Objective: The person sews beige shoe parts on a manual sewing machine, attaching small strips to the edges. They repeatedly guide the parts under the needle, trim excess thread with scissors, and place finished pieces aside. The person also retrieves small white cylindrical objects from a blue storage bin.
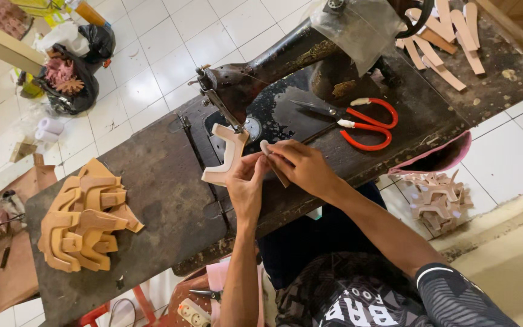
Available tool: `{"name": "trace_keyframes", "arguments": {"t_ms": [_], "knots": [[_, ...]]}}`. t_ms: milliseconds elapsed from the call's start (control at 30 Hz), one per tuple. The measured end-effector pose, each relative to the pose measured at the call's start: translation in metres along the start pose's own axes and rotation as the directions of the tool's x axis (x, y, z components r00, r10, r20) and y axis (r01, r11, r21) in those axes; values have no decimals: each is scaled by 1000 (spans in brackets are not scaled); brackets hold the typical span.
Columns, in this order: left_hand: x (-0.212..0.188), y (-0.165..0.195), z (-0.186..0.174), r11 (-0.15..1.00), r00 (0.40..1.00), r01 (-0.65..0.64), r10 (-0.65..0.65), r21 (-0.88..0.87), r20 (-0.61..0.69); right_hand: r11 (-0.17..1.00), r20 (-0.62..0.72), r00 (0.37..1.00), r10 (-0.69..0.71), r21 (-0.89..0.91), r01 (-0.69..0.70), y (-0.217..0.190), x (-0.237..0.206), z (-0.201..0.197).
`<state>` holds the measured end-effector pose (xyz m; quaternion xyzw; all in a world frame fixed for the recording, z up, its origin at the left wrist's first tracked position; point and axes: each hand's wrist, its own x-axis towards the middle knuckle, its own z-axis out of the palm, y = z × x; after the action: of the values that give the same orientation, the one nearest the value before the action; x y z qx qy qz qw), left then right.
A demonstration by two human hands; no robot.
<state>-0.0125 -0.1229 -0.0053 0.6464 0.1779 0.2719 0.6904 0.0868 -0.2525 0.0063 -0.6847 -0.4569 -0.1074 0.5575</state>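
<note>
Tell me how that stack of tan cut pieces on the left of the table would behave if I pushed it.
The stack of tan pieces is loosely fanned, so it would probably slide apart rather than move together. The pieces look thin and flat, likely light and bendy. They shouldn't roll.

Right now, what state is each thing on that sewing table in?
Left hand: pinching the pale Y-shaped piece under the needle.
Right hand: gripping a small strip.
Red scissors: closed, lying flat.
Tan pieces: stacked.
Sewing machine: piece under its needle.
</note>
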Motion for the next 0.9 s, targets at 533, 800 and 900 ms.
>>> {"name": "trace_keyframes", "arguments": {"t_ms": [533, 800, 900], "knots": [[-1, 5, -1, 955, 990, 106, -128, 276, 61, 981, 162, 984, -73, -165, 100, 0, -12, -4], [0, 5, -3, 954, 985, 117, -146, 277, 89, 995, 65, 998, -13, -100, 19, 0, -12, -2], [-1, 7, -2, 957, 986, 105, -136, 271, 99, 996, 119, 991, 53, -78, -43, -1, -12, -3]]}}
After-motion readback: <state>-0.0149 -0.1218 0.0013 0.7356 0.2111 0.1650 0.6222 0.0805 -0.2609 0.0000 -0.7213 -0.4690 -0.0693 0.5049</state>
